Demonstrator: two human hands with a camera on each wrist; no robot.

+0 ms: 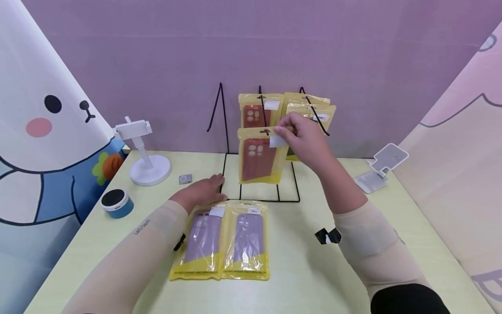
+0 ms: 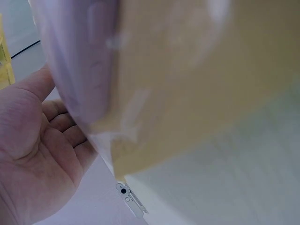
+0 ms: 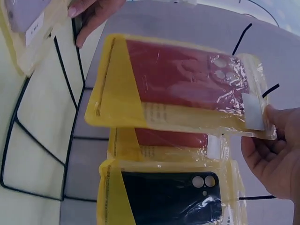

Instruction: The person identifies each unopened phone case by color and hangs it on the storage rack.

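At about nine o'clock on the pale green table [image 1: 313, 279] stand a white phone holder [image 1: 143, 150] and, nearer the person, a small blue-and-white round speaker [image 1: 116, 203]. A small grey square tag [image 1: 185, 179] lies just right of the holder's base.

The left hand [image 1: 204, 190] lies flat, fingers relaxed and gripping nothing, on the top edge of the left purple phone case packet [image 1: 201, 240]; a second purple phone case packet [image 1: 248, 239] lies touching it on the right, both at six o'clock from the black wire display rack [image 1: 260, 174].

At twelve o'clock the right hand [image 1: 307, 139] pinches the top corner of a red phone case packet [image 1: 259, 155] between thumb and fingers, holding it at the tip of the rack's middle hook. Behind it hangs another red phone case packet [image 1: 259, 109]. On the right hook hang more yellow packets [image 1: 313, 107]; the right wrist view shows one with a black phone case [image 3: 173, 197].

At three o'clock stands a white folding phone stand [image 1: 382, 168].
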